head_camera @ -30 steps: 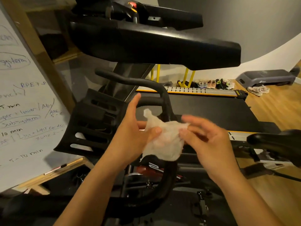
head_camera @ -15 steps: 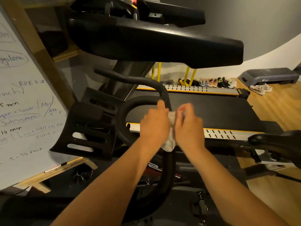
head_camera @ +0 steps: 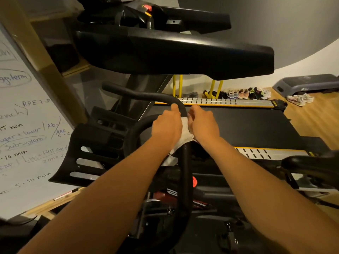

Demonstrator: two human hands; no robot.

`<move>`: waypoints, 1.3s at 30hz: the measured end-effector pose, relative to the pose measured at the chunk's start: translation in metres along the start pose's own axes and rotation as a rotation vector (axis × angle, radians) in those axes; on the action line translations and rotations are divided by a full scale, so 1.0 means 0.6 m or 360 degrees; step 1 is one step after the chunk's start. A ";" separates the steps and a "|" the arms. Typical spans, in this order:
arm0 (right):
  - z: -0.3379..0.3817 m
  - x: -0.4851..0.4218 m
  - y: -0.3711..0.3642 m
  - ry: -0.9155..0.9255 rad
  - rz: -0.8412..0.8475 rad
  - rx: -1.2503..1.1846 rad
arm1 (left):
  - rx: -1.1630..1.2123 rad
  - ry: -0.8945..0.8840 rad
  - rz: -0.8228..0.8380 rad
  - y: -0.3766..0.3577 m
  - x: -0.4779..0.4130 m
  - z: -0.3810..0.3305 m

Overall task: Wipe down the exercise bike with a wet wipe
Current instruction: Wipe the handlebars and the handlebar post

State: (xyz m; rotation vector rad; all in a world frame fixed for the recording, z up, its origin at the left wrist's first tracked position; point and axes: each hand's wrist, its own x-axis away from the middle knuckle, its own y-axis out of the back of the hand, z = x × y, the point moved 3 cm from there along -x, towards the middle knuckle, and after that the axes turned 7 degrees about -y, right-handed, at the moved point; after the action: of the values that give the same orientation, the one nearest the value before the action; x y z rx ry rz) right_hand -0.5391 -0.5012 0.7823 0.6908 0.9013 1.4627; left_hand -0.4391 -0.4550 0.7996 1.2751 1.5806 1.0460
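Both hands out front on the exercise bike (head_camera: 165, 197), bare forearms reaching in from the bottom edge. The left hand (head_camera: 167, 128) and right hand (head_camera: 203, 125) sit side by side on the black handlebar (head_camera: 186, 171), just below where the bar bends toward the left. The white wipe (head_camera: 185, 133) is bunched between them, wrapped over the bar. Left hand has its fingers curled over the bar, clamping the wipe from the left side; right hand has its fingers curled in, pinching the wipe from the right. The hands are nearly touching, only a strip of wipe showing between them. A loose tail of the wipe hangs down under the left wrist, lying against the bar. Fingertips are mostly hidden behind the bar, so the exact grip there cannot be told. The bar runs straight down from the hands toward the camera. Behind it is a treadmill (head_camera: 247, 125) with a black belt and yellow-edged side rails, its big black console (head_camera: 174, 52) overhead. A black slotted panel (head_camera: 95, 143) is to the left of the hands. A whiteboard (head_camera: 23, 143) with handwritten notes leans at far left, with a marker (head_camera: 64, 195) on its ledge. A row of shoes (head_camera: 245, 93) sits by the far wall, a grey step platform (head_camera: 308, 85) on the wooden floor (head_camera: 311, 116) at right, and white sneakers (head_camera: 300, 99) just in front of it.
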 end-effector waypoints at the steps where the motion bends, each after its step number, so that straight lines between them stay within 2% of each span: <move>1: -0.006 0.015 -0.003 -0.0015 0.0064 -0.0050 | 0.0020 0.0002 0.0053 -0.001 0.017 -0.002; 5: -0.048 0.114 0.003 0.0101 0.0130 -0.0040 | 0.0010 -0.0074 0.0232 -0.013 0.092 -0.003; 7: -0.060 0.137 0.004 0.0149 0.0063 -0.0031 | 0.0039 -0.0093 0.0171 -0.015 0.101 0.003; 12: -0.031 0.046 -0.013 0.0201 -0.0067 0.0054 | 0.0052 -0.0082 0.0020 -0.020 0.030 0.006; 16: -0.015 -0.038 -0.023 0.0172 -0.0114 0.0191 | -0.0015 -0.0014 -0.0031 -0.022 -0.041 0.019; 20: -0.003 -0.063 -0.026 0.0180 -0.0115 0.0278 | -0.0034 0.0062 -0.0005 -0.023 -0.052 0.017; 26: -0.049 0.095 0.004 0.0139 0.0238 0.0351 | -0.0167 -0.0174 0.0167 -0.020 0.072 -0.012; 29: -0.063 0.136 0.013 0.0199 0.0208 0.0371 | -0.0282 -0.0294 0.0127 -0.021 0.109 -0.016; 35: -0.020 0.003 -0.009 0.0237 0.0006 0.0298 | -0.0277 -0.0135 0.0021 -0.019 -0.014 0.006; 39: 0.011 -0.078 -0.021 0.0258 -0.0139 0.0462 | -0.0286 -0.0028 -0.0031 -0.028 -0.073 0.023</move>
State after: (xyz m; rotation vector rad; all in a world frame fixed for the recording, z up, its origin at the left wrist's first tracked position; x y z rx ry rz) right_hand -0.5220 -0.5472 0.7796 0.7423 1.2708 1.3369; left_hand -0.4250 -0.4989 0.7840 1.1421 1.4482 1.1343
